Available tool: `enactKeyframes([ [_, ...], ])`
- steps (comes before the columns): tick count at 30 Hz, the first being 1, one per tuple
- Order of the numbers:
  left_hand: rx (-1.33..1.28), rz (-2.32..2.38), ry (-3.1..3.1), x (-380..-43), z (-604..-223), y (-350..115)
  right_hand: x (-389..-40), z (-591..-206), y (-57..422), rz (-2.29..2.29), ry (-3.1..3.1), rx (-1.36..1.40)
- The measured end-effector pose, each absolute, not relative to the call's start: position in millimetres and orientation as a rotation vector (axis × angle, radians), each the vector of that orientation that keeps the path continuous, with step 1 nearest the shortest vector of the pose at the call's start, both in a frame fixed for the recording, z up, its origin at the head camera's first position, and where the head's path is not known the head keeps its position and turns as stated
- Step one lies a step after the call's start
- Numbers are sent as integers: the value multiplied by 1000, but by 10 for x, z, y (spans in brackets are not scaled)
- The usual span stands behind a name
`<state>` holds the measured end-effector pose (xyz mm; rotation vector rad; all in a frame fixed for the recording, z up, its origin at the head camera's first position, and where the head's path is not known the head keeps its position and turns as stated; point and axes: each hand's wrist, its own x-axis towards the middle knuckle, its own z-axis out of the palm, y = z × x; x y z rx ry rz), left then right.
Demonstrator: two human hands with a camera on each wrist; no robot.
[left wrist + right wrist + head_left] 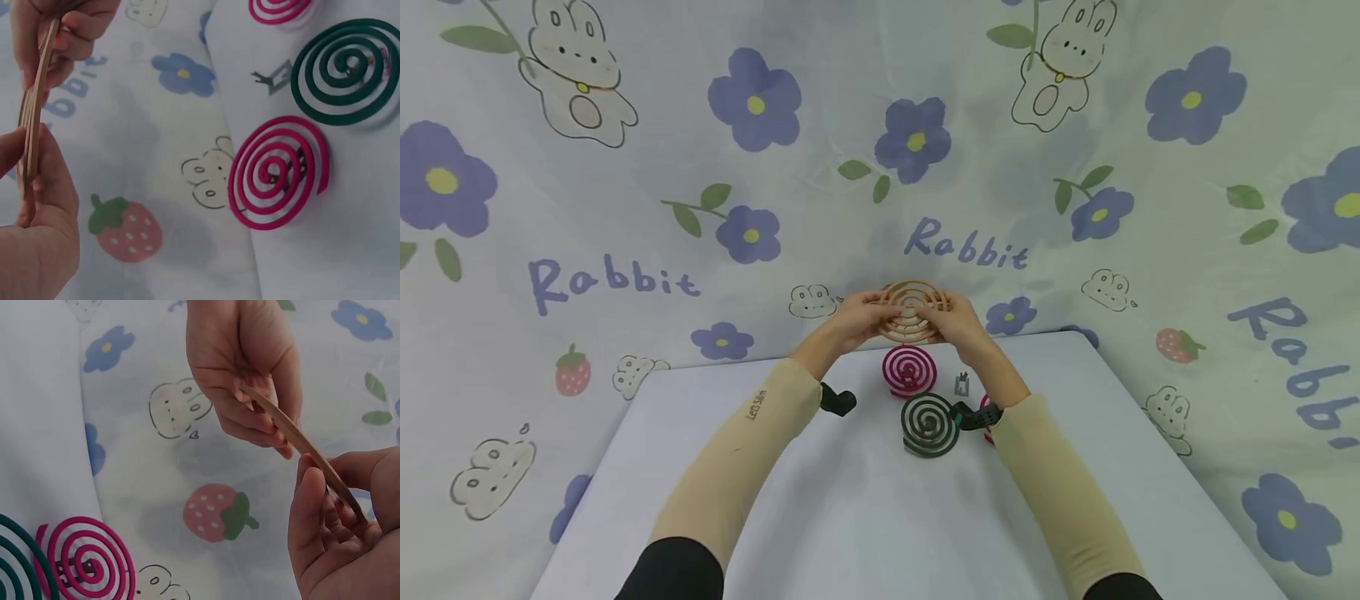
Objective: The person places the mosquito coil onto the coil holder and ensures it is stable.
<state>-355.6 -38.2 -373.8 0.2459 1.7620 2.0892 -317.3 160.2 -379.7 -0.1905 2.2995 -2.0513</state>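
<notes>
A tan mosquito coil (912, 297) is held up by both hands above the far edge of the table, its flat face toward the head camera. My left hand (859, 320) pinches its left side, thumb in front and fingers behind. On the opposite side my right hand (957, 322) grips it the same way. Seen edge-on in the left wrist view, the coil (37, 103) shows thin layers lying close together. Below the hands, a pink mosquito coil (909, 370) rests on the table, with a dark green coil (929, 425) nearer to me.
Right of the pink coil lies a small grey metal coil stand (962, 383). Another pink-red coil (987, 419) is mostly hidden behind the right wrist. Behind the white table (865, 517) hangs a rabbit-and-flower printed cloth (827, 183). Black wrist cameras (838, 401) sit on both wrists.
</notes>
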Motion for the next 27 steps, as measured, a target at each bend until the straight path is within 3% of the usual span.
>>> enactKeyframes([
  [27, 120, 2222, 1656, -3735, -4446, 64, -3329, -4408, 1886, -2145, 2203, 88],
])
